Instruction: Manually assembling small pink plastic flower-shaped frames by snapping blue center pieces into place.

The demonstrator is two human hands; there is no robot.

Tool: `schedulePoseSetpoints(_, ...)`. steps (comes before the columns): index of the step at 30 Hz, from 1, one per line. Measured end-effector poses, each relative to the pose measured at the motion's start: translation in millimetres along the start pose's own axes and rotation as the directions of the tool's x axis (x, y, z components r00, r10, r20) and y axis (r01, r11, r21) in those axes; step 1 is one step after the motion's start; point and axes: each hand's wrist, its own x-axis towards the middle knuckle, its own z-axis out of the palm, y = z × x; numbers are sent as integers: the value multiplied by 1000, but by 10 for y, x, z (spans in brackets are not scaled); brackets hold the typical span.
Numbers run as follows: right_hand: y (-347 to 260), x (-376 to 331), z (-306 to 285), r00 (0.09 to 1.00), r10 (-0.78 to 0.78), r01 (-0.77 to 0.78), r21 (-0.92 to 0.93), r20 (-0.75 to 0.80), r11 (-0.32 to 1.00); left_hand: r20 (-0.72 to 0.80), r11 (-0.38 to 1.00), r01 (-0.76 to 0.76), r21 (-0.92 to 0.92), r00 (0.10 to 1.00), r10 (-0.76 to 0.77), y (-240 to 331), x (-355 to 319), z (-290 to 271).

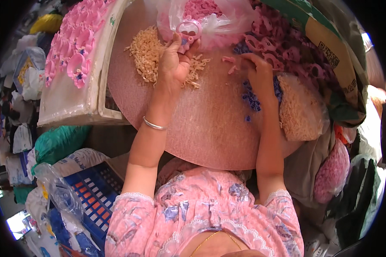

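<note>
Spreading through the middle, a round table with a speckled reddish top fills much of a crowded room. Left of the table is one white stand, its top covered with pink cup-like pieces; one green bag and one blue panel of white and orange squares lie below-left of the table, one pink-filled bag below-right.

On the table: one loose cream heap at its left, one clear bag of cream pieces at its right, one plastic bag at its far edge, and blue bits and larger pink parts — too many to count — toward its right.

The left hand pinches one pink ring piece above the table's far side. The right hand bends over its far right, near at least two small pink pieces — whether its fingertips hold anything, I cannot tell.
</note>
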Motion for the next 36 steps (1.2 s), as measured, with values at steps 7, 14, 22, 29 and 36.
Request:
schedulePoseSetpoints(7, -327, -99, 104, 993, -115, 116, -448, 29, 886, 104, 987, 75, 140, 991, -90, -196, -151, 123)
schedulePoseSetpoints(14, -362, -25, 3, 988, 146, -82, 656, -44, 750, 121, 955, 272, 120, 951, -286, -293, -181, 78)
schedulePoseSetpoints(22, -412, -50, 30, 994, -110, 72, 658, 16, 749, 238, 947, 213, 240, 933, -270, -317, -221, 86)
schedulePoseSetpoints(29, -416, -60, 24, 997, 49, -13, 455, -67, 890, 350, 913, 23, 408, 919, -180, -342, -283, 122)
schedulePoseSetpoints(36, -408, -63, 49, 996, 28, 19, 508, -86, 861, 381, 848, -135, 513, 921, -84, -392, -323, 160)
